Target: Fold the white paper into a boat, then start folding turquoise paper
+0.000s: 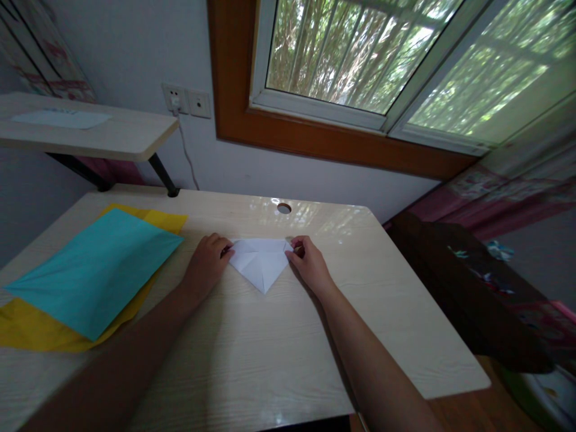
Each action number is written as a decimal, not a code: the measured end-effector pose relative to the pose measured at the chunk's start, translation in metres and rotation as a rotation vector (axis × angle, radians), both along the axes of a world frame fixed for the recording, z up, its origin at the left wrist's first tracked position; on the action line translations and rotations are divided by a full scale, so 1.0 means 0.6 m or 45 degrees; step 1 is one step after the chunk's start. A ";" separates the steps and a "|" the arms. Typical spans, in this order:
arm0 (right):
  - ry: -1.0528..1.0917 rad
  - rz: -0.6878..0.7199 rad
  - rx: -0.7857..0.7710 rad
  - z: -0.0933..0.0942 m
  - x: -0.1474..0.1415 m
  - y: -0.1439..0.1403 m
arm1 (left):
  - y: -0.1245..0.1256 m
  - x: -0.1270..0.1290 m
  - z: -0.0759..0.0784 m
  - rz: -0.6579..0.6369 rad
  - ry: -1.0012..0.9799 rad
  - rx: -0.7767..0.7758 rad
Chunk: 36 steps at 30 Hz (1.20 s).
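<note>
A white folded sheet of paper lies on the desk, its point toward me and a straight folded edge along the far side. Crease lines cross its surface. My left hand pinches the paper's left corner between thumb and fingers. At the opposite corner, my right hand grips the paper in the same way, thumb on the near side. The fingertips partly cover both corners.
Turquoise paper lies over a yellow sheet on the left of the pale wooden desk. A raised shelf stands at the back left, bearing a white sheet. Behind the desk's cable hole are a wall and window.
</note>
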State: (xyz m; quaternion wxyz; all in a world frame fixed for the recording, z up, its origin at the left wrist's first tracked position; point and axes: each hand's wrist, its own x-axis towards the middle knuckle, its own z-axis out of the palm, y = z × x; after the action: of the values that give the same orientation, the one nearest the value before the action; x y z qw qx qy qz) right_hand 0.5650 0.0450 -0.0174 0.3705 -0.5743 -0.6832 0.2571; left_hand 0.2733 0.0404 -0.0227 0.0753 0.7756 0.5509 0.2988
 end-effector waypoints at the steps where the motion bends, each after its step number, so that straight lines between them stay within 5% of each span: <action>1: -0.001 0.002 0.000 0.000 0.001 0.000 | 0.000 0.000 0.001 -0.001 0.001 0.002; 16: -0.062 0.166 0.161 -0.003 0.020 0.004 | -0.006 0.002 0.012 -0.110 -0.168 -0.010; 23: -0.091 0.241 0.177 0.007 0.026 0.001 | -0.006 0.001 0.007 -0.300 -0.119 0.001; 36: -0.174 0.147 0.172 0.007 0.024 0.002 | -0.016 0.011 0.021 -0.353 -0.032 0.004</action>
State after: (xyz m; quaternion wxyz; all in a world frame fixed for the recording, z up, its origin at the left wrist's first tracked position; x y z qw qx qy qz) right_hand 0.5797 0.0461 -0.0130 0.3456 -0.5240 -0.7544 0.1917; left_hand 0.2798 0.0306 -0.0099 0.1214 0.8407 0.4368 0.2962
